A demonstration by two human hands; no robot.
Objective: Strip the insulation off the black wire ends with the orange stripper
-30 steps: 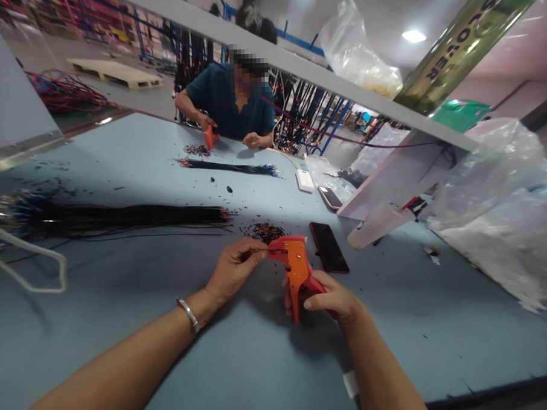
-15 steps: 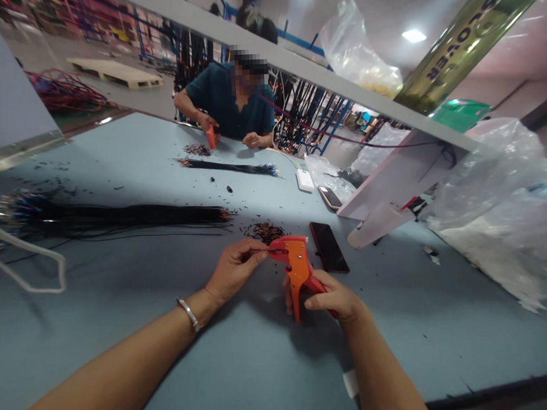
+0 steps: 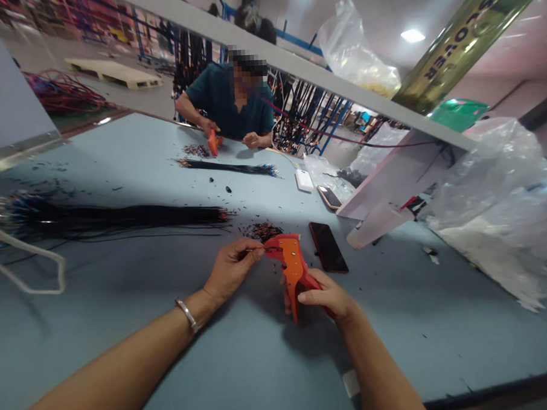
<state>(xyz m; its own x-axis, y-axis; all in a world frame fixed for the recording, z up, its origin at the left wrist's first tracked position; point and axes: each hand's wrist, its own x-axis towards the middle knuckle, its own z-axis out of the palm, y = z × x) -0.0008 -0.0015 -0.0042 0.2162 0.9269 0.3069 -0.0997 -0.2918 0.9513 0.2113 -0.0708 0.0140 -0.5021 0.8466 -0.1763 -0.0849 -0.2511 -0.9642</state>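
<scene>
The pliers are held over the table, the right hand wrapping its fingers around their handles. The left hand pinches a thin wire at their head. Scraps lie near the head, a phone to the right, a black bundle beyond the left hand.

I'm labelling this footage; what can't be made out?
Head view:
Thin wire: tip lost within the wire stripper.
Right hand: some fingers hidden behind the wire stripper.
Large wire bundle: left end cut by the picture's edge.
Scrap pile: single pieces too small.
</scene>
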